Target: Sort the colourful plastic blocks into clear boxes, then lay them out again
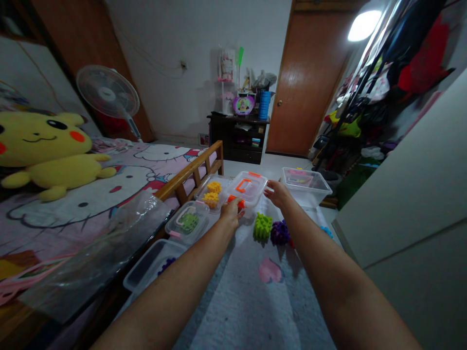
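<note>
A clear plastic storage box [251,192] with an orange carry handle and orange latches is between my two hands over the table. My left hand [230,214] grips its near left corner, the thumb by the front orange latch. At the right edge of the lid are the curled fingers of my right hand [278,193]. Just in front of the box lie stacked lime green toy pieces [262,227], with dark purple pieces [279,233] beside them. Part of the purple pile, with a bit of red, is hidden by my right forearm.
Along the left stand a clear box with yellow pieces [211,198], a lidded box with green pieces [188,221] and an open box with purple pieces [156,260]. A larger clear bin [306,187] stands at the back right. A wooden bed rail [193,170] borders the left.
</note>
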`<state>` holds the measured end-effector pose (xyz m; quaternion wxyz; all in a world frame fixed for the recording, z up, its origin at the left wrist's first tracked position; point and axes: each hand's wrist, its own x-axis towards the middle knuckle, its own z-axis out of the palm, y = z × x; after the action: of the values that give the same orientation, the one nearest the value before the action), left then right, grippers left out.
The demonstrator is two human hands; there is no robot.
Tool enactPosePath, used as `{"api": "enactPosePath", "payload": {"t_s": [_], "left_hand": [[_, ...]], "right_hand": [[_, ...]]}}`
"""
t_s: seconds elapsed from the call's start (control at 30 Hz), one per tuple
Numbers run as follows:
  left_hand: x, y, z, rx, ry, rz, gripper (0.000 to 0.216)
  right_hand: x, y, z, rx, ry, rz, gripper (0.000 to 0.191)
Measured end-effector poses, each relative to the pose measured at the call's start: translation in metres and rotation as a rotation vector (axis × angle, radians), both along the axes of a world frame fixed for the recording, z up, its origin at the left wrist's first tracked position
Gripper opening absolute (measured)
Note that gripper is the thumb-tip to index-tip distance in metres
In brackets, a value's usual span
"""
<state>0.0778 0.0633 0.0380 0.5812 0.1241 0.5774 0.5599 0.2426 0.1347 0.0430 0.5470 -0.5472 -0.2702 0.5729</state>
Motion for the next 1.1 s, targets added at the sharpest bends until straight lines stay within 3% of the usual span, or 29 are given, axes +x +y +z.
{"api": "enactPosePath", "payload": {"t_s": [0.37,0.7,1.1], "left_hand": [[-0.021,0.031,-0.001,-0.054,0.315,-0.115,0.011],[-0.034,0.051,-0.006,0.127,0.670,-0.025,0.031],[-0.028,0.063,0.006,0.184,0.940,-0.174,0.031]], "right_hand": [[0.011,-0.010,-0.004,-0.141,-0.126,0.009,0.010],[0.023,-0.021,0.001,-0.248,-0.351,0.104,0.007],[0.029,-0.040,0.008,-0.223,-0.431,0.239,0.011]]}}
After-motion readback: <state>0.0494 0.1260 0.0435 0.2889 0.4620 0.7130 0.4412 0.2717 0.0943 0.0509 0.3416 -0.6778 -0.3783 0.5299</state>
